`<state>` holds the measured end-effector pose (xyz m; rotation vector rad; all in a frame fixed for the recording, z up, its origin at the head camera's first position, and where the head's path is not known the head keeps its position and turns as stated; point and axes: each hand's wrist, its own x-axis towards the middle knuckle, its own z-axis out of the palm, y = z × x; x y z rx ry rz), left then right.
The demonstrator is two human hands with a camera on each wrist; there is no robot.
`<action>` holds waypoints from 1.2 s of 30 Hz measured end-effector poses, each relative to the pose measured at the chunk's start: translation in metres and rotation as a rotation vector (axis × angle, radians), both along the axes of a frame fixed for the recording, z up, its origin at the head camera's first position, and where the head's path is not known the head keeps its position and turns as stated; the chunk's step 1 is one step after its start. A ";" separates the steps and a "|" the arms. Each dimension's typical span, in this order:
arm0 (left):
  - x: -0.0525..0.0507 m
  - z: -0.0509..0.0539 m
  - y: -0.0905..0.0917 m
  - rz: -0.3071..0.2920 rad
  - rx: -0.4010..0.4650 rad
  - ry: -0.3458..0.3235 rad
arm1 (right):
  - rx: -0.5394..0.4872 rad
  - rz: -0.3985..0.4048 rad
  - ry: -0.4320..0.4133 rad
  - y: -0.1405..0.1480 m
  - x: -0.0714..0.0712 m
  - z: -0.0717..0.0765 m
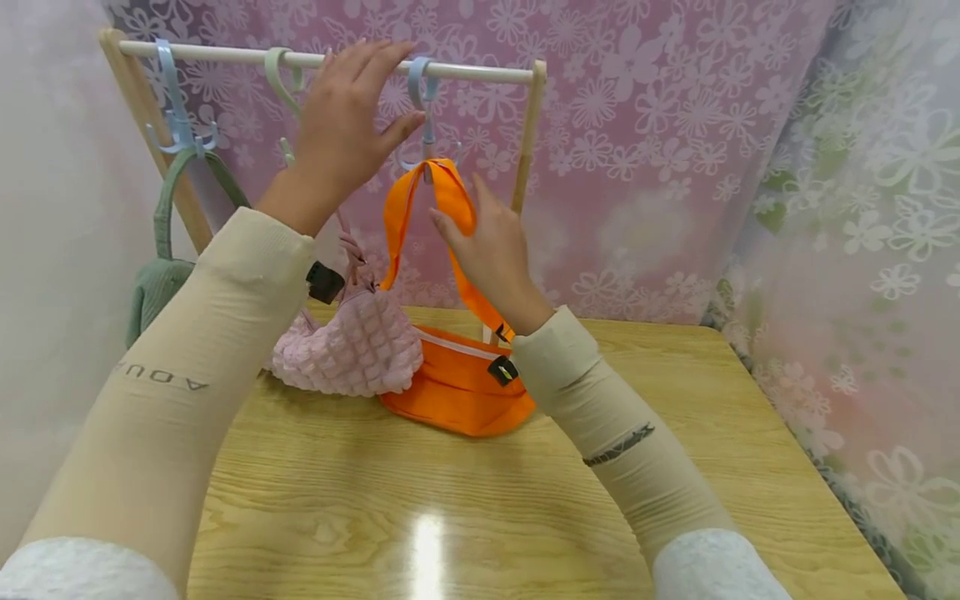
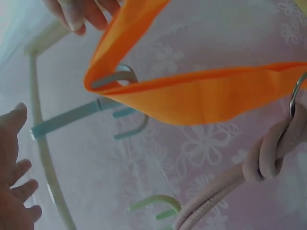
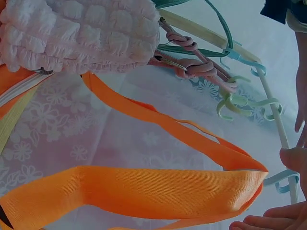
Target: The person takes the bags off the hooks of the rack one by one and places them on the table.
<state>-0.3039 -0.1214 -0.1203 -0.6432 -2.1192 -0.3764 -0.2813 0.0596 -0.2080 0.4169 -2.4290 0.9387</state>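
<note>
An orange bag (image 1: pixel 465 392) hangs by its wide strap (image 1: pixel 453 196) from a blue hook hanger (image 1: pixel 428 125) on the white rod. My left hand (image 1: pixel 347 117) is raised at the rod beside that hanger, fingers extended, holding nothing visible. Just right of the strap is my right hand (image 1: pixel 495 250), fingers extended; whether it touches the strap cannot be told. In the left wrist view the strap (image 2: pixel 192 98) loops over the hook, with left fingers (image 2: pixel 21 187) at the left edge. The right wrist view shows the strap (image 3: pixel 158 191) and the right hand's fingers (image 3: pixel 268 223) near its looped end.
A pink quilted bag (image 1: pixel 352 346) hangs left of the orange one, from a green hanger (image 1: pixel 279 79). Further left a green bag (image 1: pixel 161 287) hangs from another blue hanger (image 1: pixel 177 117). The rack's wooden post (image 1: pixel 529 133) stands at the right, above the wooden table (image 1: pixel 337 500).
</note>
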 end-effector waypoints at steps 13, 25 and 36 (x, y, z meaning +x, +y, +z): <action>-0.030 0.012 -0.002 0.083 -0.205 -0.101 | 0.018 -0.041 -0.055 0.000 -0.018 0.000; -0.040 0.018 -0.010 0.038 -0.273 -0.080 | 0.049 -0.041 -0.101 -0.001 -0.030 -0.003; -0.040 0.017 -0.003 -0.023 -0.186 -0.064 | 0.019 -0.027 -0.032 0.003 -0.032 -0.008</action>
